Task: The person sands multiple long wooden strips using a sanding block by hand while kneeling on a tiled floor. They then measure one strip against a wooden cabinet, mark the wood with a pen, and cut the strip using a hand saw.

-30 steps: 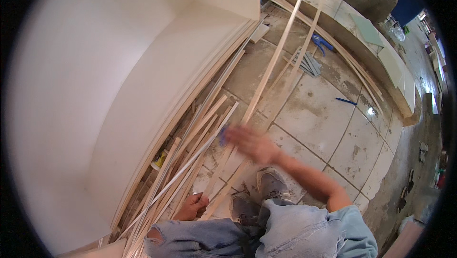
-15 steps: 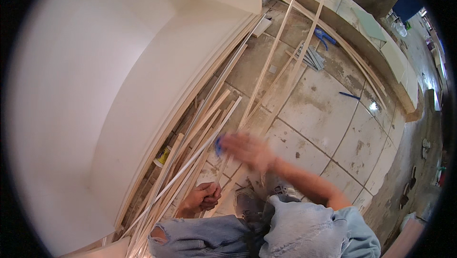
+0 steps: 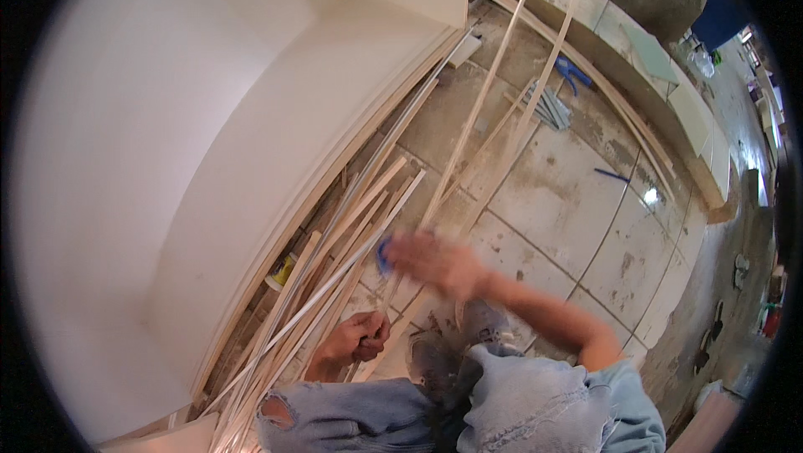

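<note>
My left hand (image 3: 358, 342) is closed around a thin wooden strip (image 3: 391, 292), low in front of my knees. Ahead of it, my right hand (image 3: 439, 266) is smeared by motion above the strips. A small blue thing (image 3: 384, 255) shows at its fingertips; whether it is held or only beside them cannot be made out. Two long pale strips (image 3: 483, 93) stretch away from the area under my right hand toward the far edge. Left of my left hand lies a bundle of loose wooden strips (image 3: 328, 273), with a white strip (image 3: 360, 250) across the top.
A large white panelled piece (image 3: 226, 185) fills the left side. On the tiled floor (image 3: 560, 194) lie a blue trigger-handled tool (image 3: 573, 75), grey strips (image 3: 548, 107) and a dark blue stick (image 3: 611, 174). A yellow-and-white container (image 3: 282, 272) sits among the strips. A low ledge (image 3: 615, 30) curves along the far right.
The right hand remains blurred in nearly the same place, still with the blue thing at its fingertips. My left hand stays closed on the strip. The view has shifted slightly.
</note>
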`<state>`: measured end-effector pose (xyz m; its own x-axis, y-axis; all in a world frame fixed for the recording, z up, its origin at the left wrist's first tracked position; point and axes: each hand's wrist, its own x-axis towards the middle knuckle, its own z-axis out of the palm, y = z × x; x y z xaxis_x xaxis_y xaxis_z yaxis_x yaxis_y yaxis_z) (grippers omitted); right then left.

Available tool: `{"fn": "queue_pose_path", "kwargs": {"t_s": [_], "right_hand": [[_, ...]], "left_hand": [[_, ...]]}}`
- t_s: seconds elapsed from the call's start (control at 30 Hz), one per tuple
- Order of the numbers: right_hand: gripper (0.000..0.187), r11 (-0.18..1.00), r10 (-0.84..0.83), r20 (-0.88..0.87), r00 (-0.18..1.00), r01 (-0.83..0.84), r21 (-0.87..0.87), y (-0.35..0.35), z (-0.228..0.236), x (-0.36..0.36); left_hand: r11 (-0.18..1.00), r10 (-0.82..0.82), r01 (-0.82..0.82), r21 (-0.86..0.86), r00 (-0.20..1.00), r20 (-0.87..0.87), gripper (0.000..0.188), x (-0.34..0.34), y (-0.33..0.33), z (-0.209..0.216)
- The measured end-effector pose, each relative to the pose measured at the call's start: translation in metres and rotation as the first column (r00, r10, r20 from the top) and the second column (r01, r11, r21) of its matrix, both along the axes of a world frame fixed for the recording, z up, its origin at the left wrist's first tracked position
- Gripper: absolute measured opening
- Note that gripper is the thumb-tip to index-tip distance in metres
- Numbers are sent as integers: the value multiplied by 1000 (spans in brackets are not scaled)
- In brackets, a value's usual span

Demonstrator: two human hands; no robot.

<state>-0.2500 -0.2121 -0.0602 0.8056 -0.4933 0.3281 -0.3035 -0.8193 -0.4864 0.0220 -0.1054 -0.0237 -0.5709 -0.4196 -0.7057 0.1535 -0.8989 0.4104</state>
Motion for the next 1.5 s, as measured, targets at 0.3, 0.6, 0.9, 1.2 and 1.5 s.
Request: {"fn": "queue_pose_path", "kwargs": {"t_s": [0.3,0.6,0.9,1.2,1.5], "right_hand": [[51,956,-284,11,959,284,-76,-83,-5,-13],[55,895,-423,-136,896,390,-218,-110,-20,-44],[68,987,121,-61,991,-126,-100,11,4,27],[42,929,-55,84,995,82,-360,-75,13,-16],[39,921,-168,14,986,162,-353,-125,29,-29]], "left_hand": [[999,29,-29,-29,999,-21,40,-3,-28,20],[999,9,-11,-45,999,-49,33,4,-33,13],[999,-9,6,-41,997,-72,26,-13,-42,-7],[874,0,253,-414,853,522,32,10,-24,9],[942,154,16,-335,866,475,39,32,41,23]]}}
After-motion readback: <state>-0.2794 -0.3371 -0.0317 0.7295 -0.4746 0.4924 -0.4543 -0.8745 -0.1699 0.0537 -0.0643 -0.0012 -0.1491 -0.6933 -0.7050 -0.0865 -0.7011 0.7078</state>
